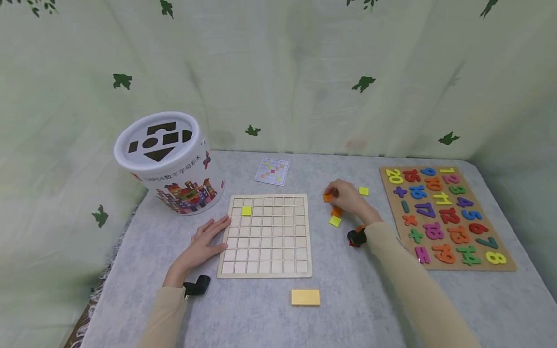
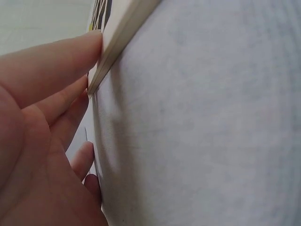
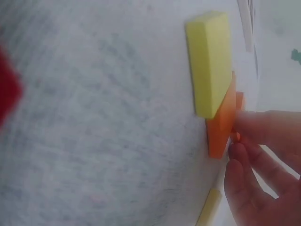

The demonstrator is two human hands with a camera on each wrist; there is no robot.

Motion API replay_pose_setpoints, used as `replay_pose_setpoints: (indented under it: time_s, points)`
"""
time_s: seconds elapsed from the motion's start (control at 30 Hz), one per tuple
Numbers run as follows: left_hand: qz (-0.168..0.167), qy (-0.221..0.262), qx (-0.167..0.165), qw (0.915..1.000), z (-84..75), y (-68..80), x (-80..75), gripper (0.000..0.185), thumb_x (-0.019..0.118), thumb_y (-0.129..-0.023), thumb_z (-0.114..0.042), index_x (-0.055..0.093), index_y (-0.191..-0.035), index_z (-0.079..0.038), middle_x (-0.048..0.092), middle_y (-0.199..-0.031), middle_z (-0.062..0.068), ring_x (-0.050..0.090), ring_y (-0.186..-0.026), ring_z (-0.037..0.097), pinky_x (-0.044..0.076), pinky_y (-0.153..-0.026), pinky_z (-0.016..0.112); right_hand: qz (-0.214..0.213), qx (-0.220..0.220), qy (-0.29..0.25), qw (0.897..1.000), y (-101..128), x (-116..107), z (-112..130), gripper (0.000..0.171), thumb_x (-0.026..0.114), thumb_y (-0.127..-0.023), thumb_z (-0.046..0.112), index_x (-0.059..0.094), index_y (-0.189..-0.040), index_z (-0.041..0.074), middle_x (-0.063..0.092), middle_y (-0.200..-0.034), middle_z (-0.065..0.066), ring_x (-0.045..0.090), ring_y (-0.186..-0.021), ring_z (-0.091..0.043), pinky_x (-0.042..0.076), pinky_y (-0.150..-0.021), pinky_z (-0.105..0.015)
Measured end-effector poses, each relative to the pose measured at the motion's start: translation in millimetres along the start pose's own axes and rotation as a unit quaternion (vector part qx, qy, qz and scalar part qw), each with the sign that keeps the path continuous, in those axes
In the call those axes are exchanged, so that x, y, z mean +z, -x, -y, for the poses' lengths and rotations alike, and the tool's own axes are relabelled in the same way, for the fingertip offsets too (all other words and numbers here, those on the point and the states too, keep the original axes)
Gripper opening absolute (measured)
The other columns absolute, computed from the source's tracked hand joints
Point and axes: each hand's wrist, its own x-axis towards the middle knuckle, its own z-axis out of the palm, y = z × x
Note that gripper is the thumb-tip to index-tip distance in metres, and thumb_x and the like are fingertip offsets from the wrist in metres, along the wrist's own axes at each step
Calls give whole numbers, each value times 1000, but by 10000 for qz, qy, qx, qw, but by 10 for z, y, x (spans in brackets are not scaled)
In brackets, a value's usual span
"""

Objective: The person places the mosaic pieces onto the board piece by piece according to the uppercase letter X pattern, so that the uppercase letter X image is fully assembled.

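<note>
- As the head view showed it, the left hand (image 1: pixel 201 244) lay flat on the grey surface (image 1: pixel 357 299), its straight, spread fingers touching the left edge of the wooden grid board (image 1: pixel 265 235), seemingly to keep the board from sliding; the forearm ran back toward the body in a beige sleeve.
- One yellow tile (image 1: pixel 246 210) already sat in a cell near the board's upper left corner, and a small pattern card (image 1: pixel 271 170) lay just beyond the board, probably as a guide.
- The right hand (image 1: pixel 348 197) reached forward to the right of the board, fingers curled in a pinching grip on an orange tile (image 1: pixel 328 196); more loose tiles lay around it, one orange (image 1: pixel 336 211) and two yellow (image 1: pixel 335 221) (image 1: pixel 363 191).
- A white bucket (image 1: pixel 174 162) stood to the board's left, a number puzzle board (image 1: pixel 444 215) lay at the far right, and a tan wooden block (image 1: pixel 305 297) lay near the front edge.
- In the left wrist view, the fingers (image 2: pixel 51 70) lay extended and pressed against the thin edge of the grid board (image 2: pixel 120 35), holding nothing.
- In the right wrist view, the fingertips (image 3: pixel 263 129) pinched the orange tile (image 3: pixel 238 101) behind another orange tile (image 3: pixel 221 127), with a yellow tile (image 3: pixel 209 61) lying nearer the camera.
</note>
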Motion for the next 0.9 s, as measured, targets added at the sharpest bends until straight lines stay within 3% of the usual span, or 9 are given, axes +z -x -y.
replay_pose_setpoints:
  time_s: [0.2, 0.37, 0.7, 0.9]
  points:
    - [12, 48, -19, 10000, 5, 2, -1, 66, 64, -93, -24, 33, -150, -9, 19, -158, 7, -2, -142, 39, -1, -101, 67, 88, -272, -181, 9994, -6, 34, 132, 20, 68, -84, -1, 65, -103, 2, 60, -98, -9, 54, -90, -25, 46, -82, -38]
    - [-23, 22, 27, 10000, 17, 0, 3, 66, 64, -92, -23, 33, -150, -10, 20, -158, 7, -2, -142, 39, 0, -101, 66, 241, -634, -371, 9970, -15, 151, 384, 18, 70, -84, 1, 66, -102, 3, 61, -96, -6, 55, -89, -23, 47, -81, -37]
    - [-64, 114, 24, 9999, -35, 14, 4, 65, 64, -92, -19, 34, -149, -8, 21, -157, 8, -1, -141, 39, 1, -102, 64, 655, -1222, -76, 9903, -117, 463, 737, 17, 73, -82, 3, 67, -98, 3, 59, -88, -4, 52, -82, -18, 45, -74, -30]
    - [-104, 84, 57, 9999, -46, 18, -1, 64, 63, -92, -20, 35, -149, -7, 21, -157, 10, 0, -141, 40, 1, -101, 66, 627, -1113, 263, 9915, -169, 556, 822, 15, 72, -80, 1, 65, -93, 5, 54, -84, -3, 48, -79, -18, 42, -71, -29]
